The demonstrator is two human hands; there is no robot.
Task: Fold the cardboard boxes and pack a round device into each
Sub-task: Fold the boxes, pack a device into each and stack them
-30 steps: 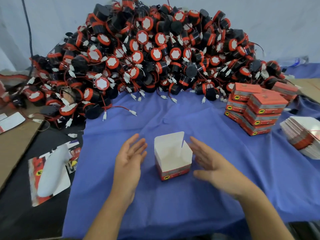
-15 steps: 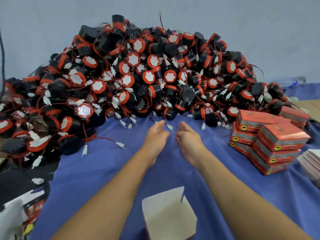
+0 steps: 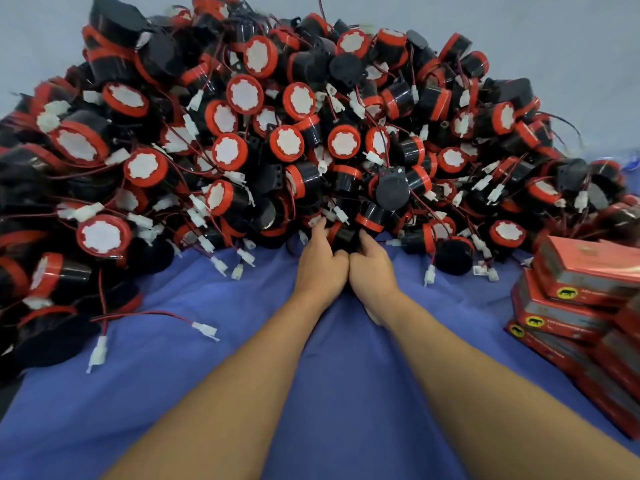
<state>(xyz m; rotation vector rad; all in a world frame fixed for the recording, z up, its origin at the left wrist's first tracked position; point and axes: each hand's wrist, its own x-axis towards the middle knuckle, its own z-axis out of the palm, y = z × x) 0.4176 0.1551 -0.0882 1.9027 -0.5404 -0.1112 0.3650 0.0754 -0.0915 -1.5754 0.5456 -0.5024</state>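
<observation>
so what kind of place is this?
Probably a hand-packing bench in a small workshop: a big heap of round devices with wire leads on a blue cloth, closed red boxes stacked at the right, left hand and right hand gripping one device at the heap's foot.

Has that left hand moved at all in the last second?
Yes. The left hand has gone forward across the blue cloth to the foot of the pile of round devices.
</observation>
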